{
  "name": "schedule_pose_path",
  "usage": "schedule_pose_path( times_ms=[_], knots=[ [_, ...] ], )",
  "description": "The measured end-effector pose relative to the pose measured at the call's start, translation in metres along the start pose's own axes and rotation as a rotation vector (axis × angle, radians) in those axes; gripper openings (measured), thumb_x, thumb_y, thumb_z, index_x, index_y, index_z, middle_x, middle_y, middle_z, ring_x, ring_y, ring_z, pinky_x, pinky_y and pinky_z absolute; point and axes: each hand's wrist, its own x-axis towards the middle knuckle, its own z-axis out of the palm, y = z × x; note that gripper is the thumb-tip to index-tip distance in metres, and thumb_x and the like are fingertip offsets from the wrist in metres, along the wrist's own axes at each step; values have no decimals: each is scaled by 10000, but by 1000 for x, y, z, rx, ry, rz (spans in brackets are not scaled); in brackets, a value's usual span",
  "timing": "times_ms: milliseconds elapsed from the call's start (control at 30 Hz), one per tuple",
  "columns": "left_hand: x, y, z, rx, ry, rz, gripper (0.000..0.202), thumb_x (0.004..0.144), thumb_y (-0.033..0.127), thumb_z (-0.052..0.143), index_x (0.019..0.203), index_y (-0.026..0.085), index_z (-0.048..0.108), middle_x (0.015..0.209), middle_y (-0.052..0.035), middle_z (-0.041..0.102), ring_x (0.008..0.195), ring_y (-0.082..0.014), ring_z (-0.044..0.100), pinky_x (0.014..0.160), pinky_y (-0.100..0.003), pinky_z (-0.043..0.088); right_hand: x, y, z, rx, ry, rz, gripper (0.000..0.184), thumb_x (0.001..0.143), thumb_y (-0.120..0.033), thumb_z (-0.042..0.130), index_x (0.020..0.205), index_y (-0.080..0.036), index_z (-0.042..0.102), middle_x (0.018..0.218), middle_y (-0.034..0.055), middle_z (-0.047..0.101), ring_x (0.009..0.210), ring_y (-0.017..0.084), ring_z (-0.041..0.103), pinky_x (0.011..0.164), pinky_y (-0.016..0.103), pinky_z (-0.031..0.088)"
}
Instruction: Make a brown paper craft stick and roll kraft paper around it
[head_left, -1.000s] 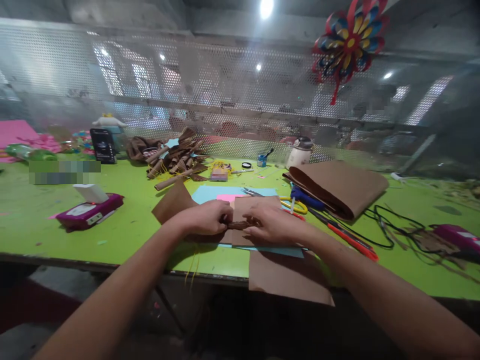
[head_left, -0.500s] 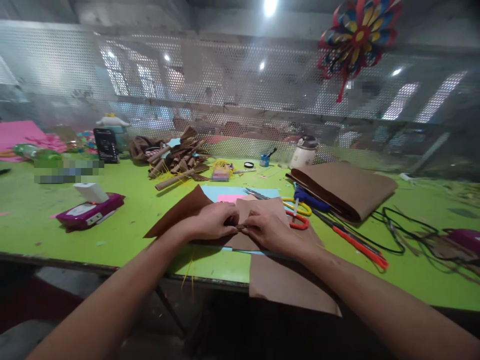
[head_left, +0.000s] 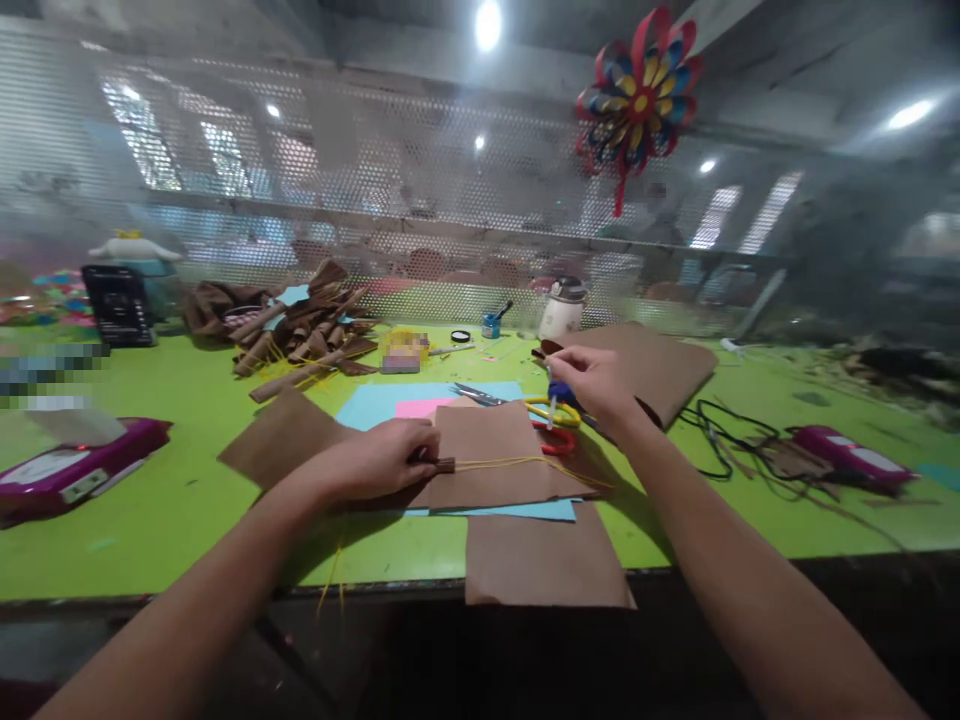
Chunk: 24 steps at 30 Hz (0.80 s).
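Note:
My left hand (head_left: 379, 460) is closed on a small brown paper roll (head_left: 441, 465) and presses it onto a brown paper sheet (head_left: 487, 445). Thin yellow strands (head_left: 525, 462) run from the roll to the right across the sheet. My right hand (head_left: 592, 380) is lifted over the yellow-handled scissors (head_left: 559, 412). Its fingers pinch a small blue and white tool (head_left: 553, 398) that I cannot name. Under the brown sheet lie a light blue sheet (head_left: 517, 510) and a pink one (head_left: 421, 407).
Another brown sheet (head_left: 544, 560) hangs over the green table's (head_left: 187, 510) front edge. Red-handled scissors (head_left: 556, 440), folded brown paper (head_left: 652, 360) and black cables (head_left: 731, 440) lie at the right. A pile of brown rolls (head_left: 300, 330) is at the back left, a purple pack (head_left: 71, 470) at the left.
My right hand let go of the roll and moved right and back to the scissors, closing on the blue and white tool. My left hand kept the roll. The view turned right.

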Motion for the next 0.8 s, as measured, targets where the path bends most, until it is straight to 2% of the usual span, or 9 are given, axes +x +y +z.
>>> schedule_pose_path(
  times_ms=[67,100,200,267,367,467,600,800],
  knots=[
    [1,0,-1,-12,0,-23,190,808,353,491,800,180,568,830,-31,583,701,-153,500,605,-246,353,12,11,-11,-23,-6,129,239,753,-316,569,757,-108,687,654,46,657,583,137,570,567,244,441],
    [1,0,-2,-21,-3,-30,192,804,358,492,794,180,565,825,-30,583,702,-155,500,607,-246,353,18,15,-15,-60,-62,152,238,753,-302,563,781,-105,692,662,48,663,586,136,575,562,235,441],
    [1,1,-4,-48,-11,-43,210,798,375,488,798,179,562,813,-28,585,706,-159,501,610,-247,353,34,20,-25,-338,-324,104,228,760,-251,549,859,-126,711,729,45,692,653,135,604,589,206,437],
    [0,2,-4,-52,-12,-65,212,792,376,487,795,177,559,799,-26,581,701,-160,498,604,-245,351,42,22,-28,-527,-417,80,229,765,-231,544,883,-142,719,794,51,707,719,145,619,620,201,430],
    [-2,1,-1,-56,9,-54,197,798,355,460,788,179,547,784,-20,570,694,-155,491,599,-240,349,44,32,-26,-657,-413,112,233,769,-194,524,878,-134,721,868,84,711,768,168,624,643,216,422],
    [-4,-1,3,-30,43,-32,165,789,320,444,794,183,536,782,-17,563,692,-154,481,595,-239,341,35,47,-17,-765,-455,161,216,711,-163,574,872,-124,711,917,118,703,824,207,623,662,232,423],
    [-6,-3,5,-1,35,-46,141,765,284,446,816,186,534,796,-15,564,696,-158,478,592,-242,337,24,62,-5,-862,-493,195,323,686,-194,614,992,-109,673,1074,171,651,997,277,573,738,276,434],
    [-7,-1,2,-34,31,-40,178,793,309,435,828,187,559,812,-19,575,717,-161,492,624,-252,356,29,65,-5,-879,-525,211,300,667,-196,616,942,-99,689,988,178,665,949,287,585,735,298,441]
  ],
)
